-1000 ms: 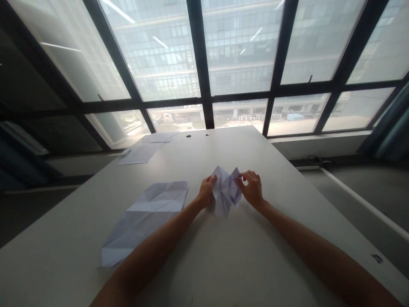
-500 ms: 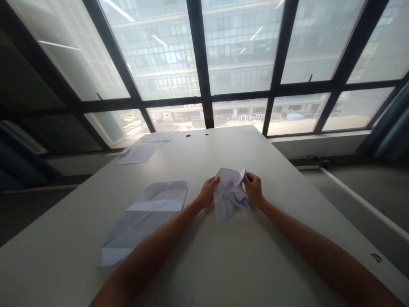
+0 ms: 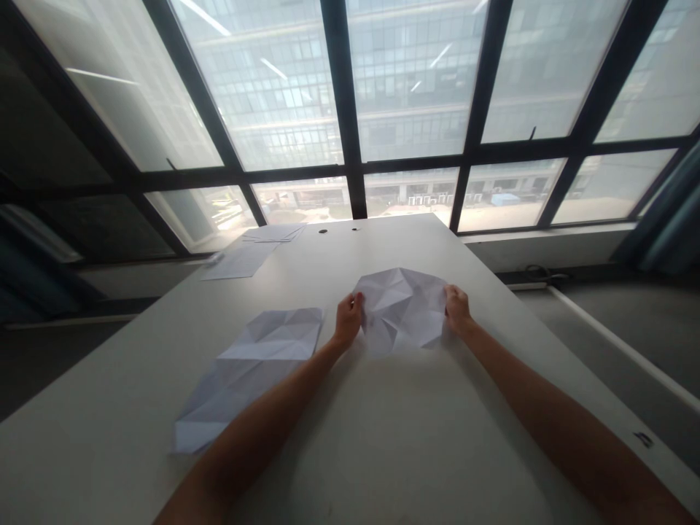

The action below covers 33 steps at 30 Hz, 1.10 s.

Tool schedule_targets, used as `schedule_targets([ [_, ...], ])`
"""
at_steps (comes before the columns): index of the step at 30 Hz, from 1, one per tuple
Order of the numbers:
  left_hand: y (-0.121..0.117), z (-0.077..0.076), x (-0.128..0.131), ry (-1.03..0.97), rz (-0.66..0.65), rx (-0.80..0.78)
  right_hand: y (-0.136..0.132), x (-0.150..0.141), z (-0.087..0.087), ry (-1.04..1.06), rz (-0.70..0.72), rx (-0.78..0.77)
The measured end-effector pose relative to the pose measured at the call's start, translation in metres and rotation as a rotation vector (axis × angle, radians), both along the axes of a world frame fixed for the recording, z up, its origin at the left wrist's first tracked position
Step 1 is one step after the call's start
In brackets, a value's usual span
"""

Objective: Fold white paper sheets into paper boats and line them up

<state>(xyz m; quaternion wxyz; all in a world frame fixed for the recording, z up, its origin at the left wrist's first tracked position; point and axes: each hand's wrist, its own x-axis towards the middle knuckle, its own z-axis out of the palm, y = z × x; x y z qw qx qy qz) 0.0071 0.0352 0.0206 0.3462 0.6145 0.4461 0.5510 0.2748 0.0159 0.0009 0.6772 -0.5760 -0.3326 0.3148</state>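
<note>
A creased white sheet of paper is spread between my two hands above the table, its surface broken by many fold lines. My left hand is closed on its left edge, thumb towards the upper side. On the opposite edge, my right hand pinches the paper, with some of its fingers hidden behind it. Another creased white sheet lies flat to the left, partly covered by my left forearm.
The white table runs away towards large dark-framed windows. Several flat paper sheets lie at its far left. Two small dark spots sit near the far edge, and a small dark mark is at the right edge.
The paper was bunched and folded between my hands; it is now opened out wide. My right hand has moved right, and my left hand slightly left.
</note>
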Motion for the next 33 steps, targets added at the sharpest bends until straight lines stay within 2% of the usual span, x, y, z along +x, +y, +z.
schedule_targets([
  [2,0.002,0.0,-0.002,0.026,0.054,0.025,-0.002,-0.001,0.003,0.031,0.056,-0.044],
  [6,0.002,-0.001,-0.004,0.045,0.135,0.073,-0.014,-0.016,0.012,0.017,0.301,-0.166],
  [9,-0.001,0.0,-0.003,-0.003,0.14,0.087,-0.021,-0.028,0.016,-0.097,0.341,-0.24],
  [11,-0.001,0.0,-0.003,-0.033,0.139,0.076,-0.024,-0.032,0.015,-0.121,0.356,-0.228],
  [13,0.001,-0.001,-0.004,-0.045,0.157,0.058,-0.024,-0.034,0.013,-0.122,0.327,-0.164],
  [19,0.011,-0.004,-0.01,-0.063,0.27,0.018,-0.013,-0.02,0.007,-0.16,0.005,0.068],
  [22,0.012,-0.003,-0.011,-0.078,0.23,-0.029,-0.004,0.002,0.003,-0.246,-0.063,0.095],
  [25,0.012,-0.003,-0.01,-0.065,0.147,-0.068,0.003,0.031,-0.004,-0.372,-0.084,0.036],
  [27,0.011,-0.005,-0.009,0.019,0.092,-0.095,0.006,0.049,-0.009,-0.505,-0.075,-0.024],
  [29,0.008,-0.007,-0.008,0.188,0.082,-0.099,0.008,0.062,-0.014,-0.616,-0.071,-0.063],
  [31,0.003,-0.005,-0.007,0.395,0.151,-0.004,0.008,0.068,-0.016,-0.657,-0.036,-0.078],
  [33,-0.003,0.0,-0.006,0.564,0.258,0.176,0.007,0.069,-0.015,-0.656,0.048,-0.071],
])
